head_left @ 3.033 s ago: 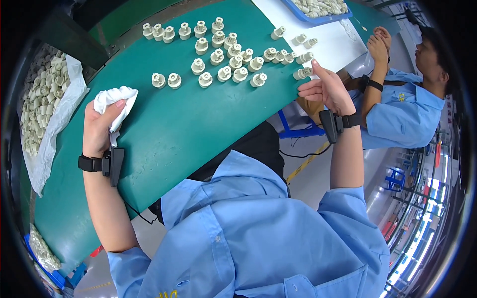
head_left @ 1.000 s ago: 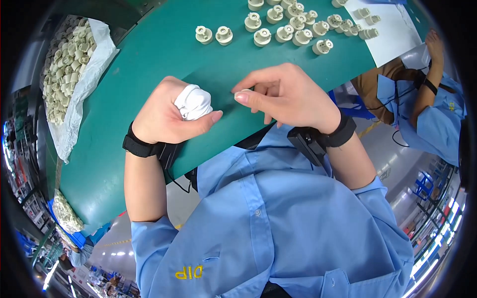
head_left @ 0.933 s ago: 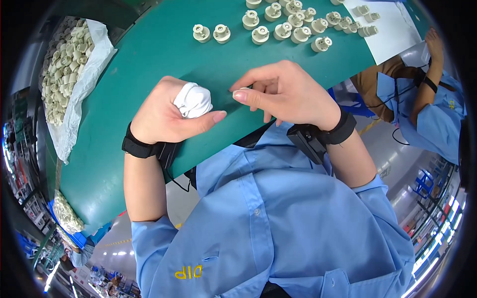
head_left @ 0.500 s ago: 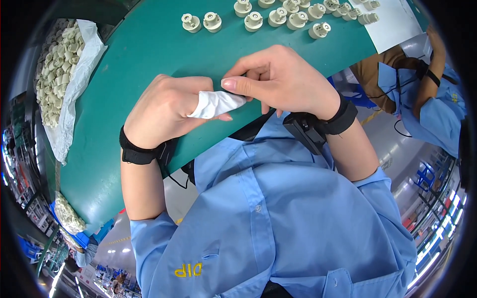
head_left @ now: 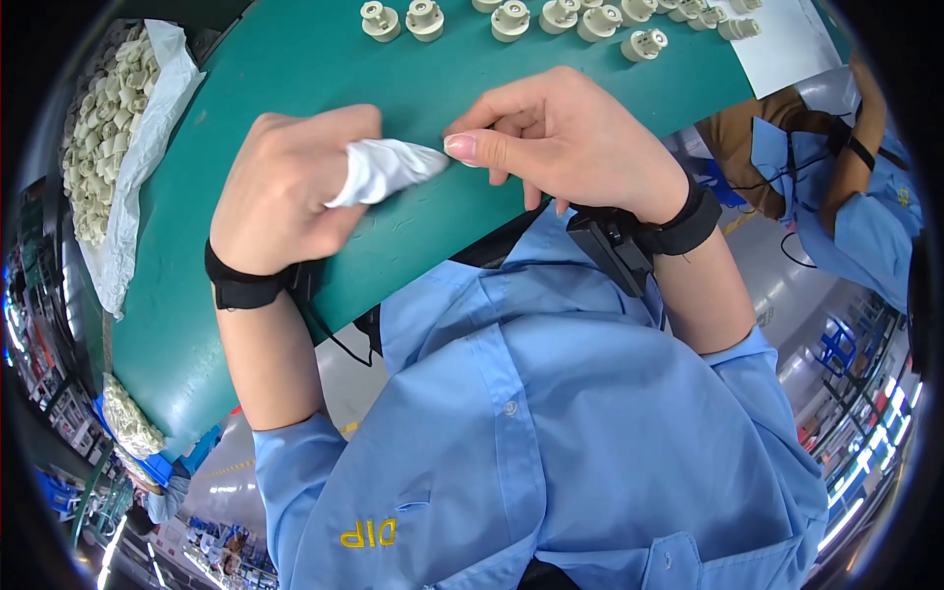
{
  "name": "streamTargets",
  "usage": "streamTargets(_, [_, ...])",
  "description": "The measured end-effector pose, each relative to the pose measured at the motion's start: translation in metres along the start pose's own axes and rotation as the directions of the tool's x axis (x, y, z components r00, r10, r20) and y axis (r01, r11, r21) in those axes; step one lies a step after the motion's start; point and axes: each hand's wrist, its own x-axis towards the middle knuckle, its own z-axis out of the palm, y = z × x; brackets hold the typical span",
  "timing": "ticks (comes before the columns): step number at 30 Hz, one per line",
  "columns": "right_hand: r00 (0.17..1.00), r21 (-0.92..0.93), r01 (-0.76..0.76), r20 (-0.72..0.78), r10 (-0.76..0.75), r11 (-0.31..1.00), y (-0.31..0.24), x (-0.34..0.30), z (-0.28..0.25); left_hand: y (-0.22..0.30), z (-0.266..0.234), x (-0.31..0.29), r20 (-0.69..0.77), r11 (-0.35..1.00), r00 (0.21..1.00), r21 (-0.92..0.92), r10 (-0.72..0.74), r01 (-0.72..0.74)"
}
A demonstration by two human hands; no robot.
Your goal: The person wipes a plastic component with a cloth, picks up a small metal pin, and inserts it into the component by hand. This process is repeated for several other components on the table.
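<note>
My left hand (head_left: 285, 192) is curled, its back turned up, over the green table. A loose white cloth finger cover (head_left: 379, 172) sits along its index finger, wrinkled and tapering to the right. Just right of it is my right hand (head_left: 565, 138), thumb and index fingertip pressed together and the other fingers bent. The cover's narrow end reaches the right thumb. Whether it touches, and what lies in the pinch, cannot be made out. The left fingertips are hidden and slightly blurred.
Cream round socket-like parts (head_left: 510, 20) stand along the table's far side. A white sheet (head_left: 787, 49) lies at far right. An open bag of similar parts (head_left: 108, 128) sits left. Another person's blue sleeve (head_left: 870, 231) shows at right. Black straps (head_left: 693, 221) circle both my wrists.
My left hand has moved left and slightly away from my body, widening the distance between the hands. The finger cover moved with it. My right hand stays almost in place, still pinched.
</note>
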Motion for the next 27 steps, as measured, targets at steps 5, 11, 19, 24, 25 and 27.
streamTargets(5, [1.000,0.014,-0.022,-0.016,0.022,1.000,-0.003,-0.001,-0.001,0.010,0.013,0.007,-0.042,0.998,0.999,-0.058,0.016,-0.019])
streamTargets(11, [1.000,0.047,0.015,-0.028,-0.013,0.999,0.002,0.001,0.000,0.002,0.005,0.001,-0.036,0.999,0.999,-0.036,-0.006,0.005])
streamTargets(19, [1.000,0.005,-0.009,-0.016,0.009,1.000,-0.004,-0.001,-0.001,0.000,0.007,-0.001,-0.017,0.999,0.999,-0.020,0.039,-0.040])
streamTargets(24, [1.000,0.035,-0.005,0.018,0.004,0.999,-0.004,0.003,-0.003,-0.007,0.001,-0.002,-0.112,0.998,0.994,0.065,0.013,-0.006])
streamTargets(25, [0.999,0.048,-0.014,0.032,0.013,0.999,-0.004,0.003,-0.004,-0.008,-0.001,-0.003,-0.107,0.997,0.994,0.076,-0.005,0.013])
streamTargets(27, [0.999,0.061,-0.026,0.045,0.023,0.998,-0.005,0.004,-0.004,-0.004,-0.001,-0.003,-0.104,0.996,0.994,0.085,-0.023,0.032])
